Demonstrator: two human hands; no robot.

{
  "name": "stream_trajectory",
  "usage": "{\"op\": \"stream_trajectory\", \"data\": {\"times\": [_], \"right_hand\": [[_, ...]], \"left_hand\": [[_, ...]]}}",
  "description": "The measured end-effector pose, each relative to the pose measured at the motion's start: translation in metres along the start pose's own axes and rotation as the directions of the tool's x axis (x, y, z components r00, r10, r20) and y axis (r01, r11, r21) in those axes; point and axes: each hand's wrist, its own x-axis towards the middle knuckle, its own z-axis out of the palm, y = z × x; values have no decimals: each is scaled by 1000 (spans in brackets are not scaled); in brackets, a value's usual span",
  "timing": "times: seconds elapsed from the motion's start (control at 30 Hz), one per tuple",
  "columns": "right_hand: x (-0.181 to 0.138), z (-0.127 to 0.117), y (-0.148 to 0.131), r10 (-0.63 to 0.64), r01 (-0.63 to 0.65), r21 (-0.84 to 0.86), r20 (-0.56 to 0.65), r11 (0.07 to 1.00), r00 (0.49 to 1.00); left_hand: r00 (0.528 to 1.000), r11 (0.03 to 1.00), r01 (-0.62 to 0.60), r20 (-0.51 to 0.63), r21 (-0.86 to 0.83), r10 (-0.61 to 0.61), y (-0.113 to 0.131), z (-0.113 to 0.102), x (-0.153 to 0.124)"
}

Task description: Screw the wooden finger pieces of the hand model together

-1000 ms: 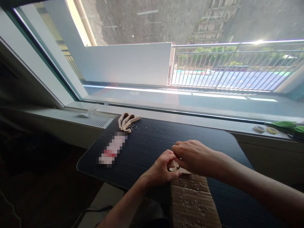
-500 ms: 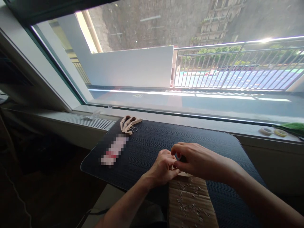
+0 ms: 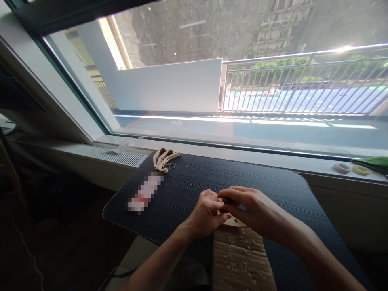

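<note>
A pale wooden piece [image 3: 235,222] with a dark hole or screw head in it lies at the far end of a ridged brown board [image 3: 242,260], whose surface is dotted with small holes and bits. My left hand [image 3: 206,213] is closed over the left part of that piece, thumb pressed along its near edge. Just to the right, my right hand [image 3: 247,204] curls down from above, fingers and thumb pinching a small dark object [image 3: 228,201]. Its kind is mostly hidden by the fingers, which meet my left hand.
On the dark table [image 3: 209,171], several curved wooden hooks [image 3: 165,159] lie at the back left beside loose screws [image 3: 171,165]. A blurred-out pink and white packet [image 3: 145,194] is nearer. Tape rolls [image 3: 361,170] sit on the sill below the window.
My right hand has shifted slightly and its fingers have tipped, so more of the pale wooden piece and its dark spot shows. My left hand stays nearly in place.
</note>
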Motion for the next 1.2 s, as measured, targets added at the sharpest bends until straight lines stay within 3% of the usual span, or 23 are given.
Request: {"op": "stream_trajectory", "data": {"times": [0.5,0.77,1.1,1.2], "right_hand": [[0,1,6,0,1,14,-80,1000,997],[-7,0,10,-64,75,95,-113,993,992],[-3,10,20,-11,39,142,-194,989,981],[-3,9,19,-29,54,151,-164,987,986]], "left_hand": [[998,1000,-10,60,-8,11,2,-3,2],[998,1000,-8,68,15,7,2,-5,1],[995,1000,1,98,28,-4,4,-5,2],[995,1000,-2,98,26,-1,4,-5,2]]}}
